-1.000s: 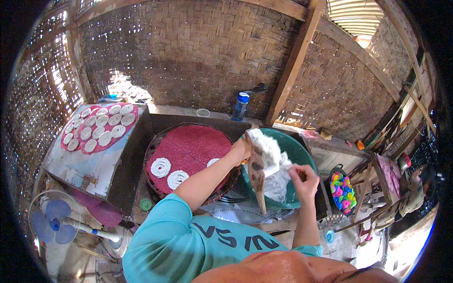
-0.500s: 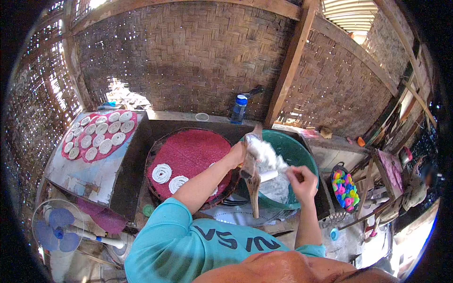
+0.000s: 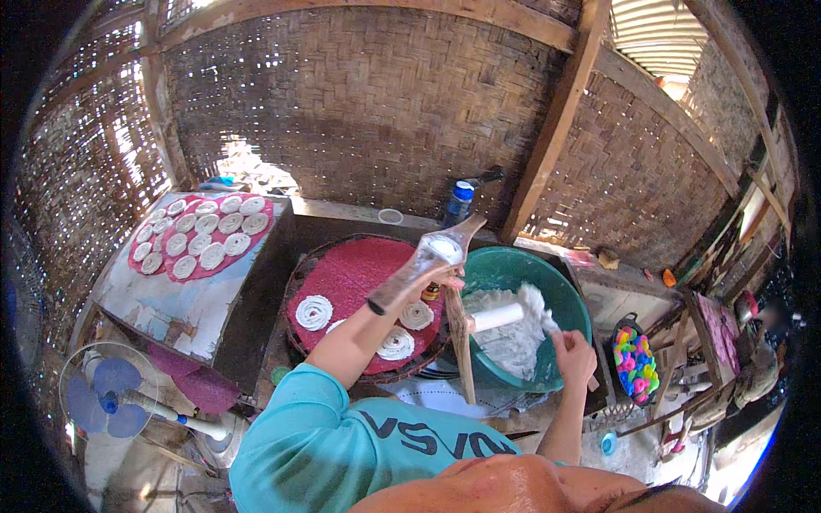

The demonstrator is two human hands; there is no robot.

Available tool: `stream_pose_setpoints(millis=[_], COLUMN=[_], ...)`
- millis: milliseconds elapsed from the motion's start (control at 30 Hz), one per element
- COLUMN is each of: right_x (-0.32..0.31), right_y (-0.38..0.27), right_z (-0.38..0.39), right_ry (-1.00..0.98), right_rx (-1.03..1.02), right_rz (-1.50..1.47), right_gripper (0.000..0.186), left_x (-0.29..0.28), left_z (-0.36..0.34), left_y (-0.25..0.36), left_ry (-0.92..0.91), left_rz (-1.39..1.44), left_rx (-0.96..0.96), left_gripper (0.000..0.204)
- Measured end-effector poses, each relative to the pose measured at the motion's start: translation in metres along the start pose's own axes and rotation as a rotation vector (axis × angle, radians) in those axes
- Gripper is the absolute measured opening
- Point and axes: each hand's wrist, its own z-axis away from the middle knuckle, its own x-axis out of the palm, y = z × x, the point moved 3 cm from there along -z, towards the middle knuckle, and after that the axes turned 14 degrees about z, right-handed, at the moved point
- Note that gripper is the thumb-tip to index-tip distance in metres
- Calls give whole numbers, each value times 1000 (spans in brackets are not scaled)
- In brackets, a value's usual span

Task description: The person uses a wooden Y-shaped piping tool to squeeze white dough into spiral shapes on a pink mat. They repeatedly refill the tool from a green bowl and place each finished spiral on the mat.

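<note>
My left hand is closed around a two-part wooden hand press, held between the tray and the basin. One part has a round cup with white matter in its mouth. The other carries a white cylindrical plunger that juts over the basin. My right hand is closed on a slim pale tool at the basin's right rim; most of it is hidden by my fingers. White dough lies in the green basin, with a raised lump near the tool's tip.
A round tray with red mesh holds several white dough coils. More coils lie on red mesh on the box at left. A blue bottle stands behind, a fan at lower left, a basket of colourful pieces at right.
The press's cup part has tilted and swung left, apart from the plunger. The dough lump and my right hand have moved rightward and down from the press. More coils on the tray show.
</note>
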Motion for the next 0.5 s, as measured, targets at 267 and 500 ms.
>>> stream_pose_setpoints(millis=[267, 500], right_x=[12, -29], right_y=[-157, -164], right_z=[68, 48], right_ry=[-1326, -1085], right_rx=[-62, -172], right_rz=[-1980, -2255], right_gripper=[106, 102], left_x=[42, 4], left_z=[18, 62], left_y=[52, 72], left_ry=[-499, -143], left_rz=[798, -70], left_rx=[448, 436], left_gripper=[25, 86])
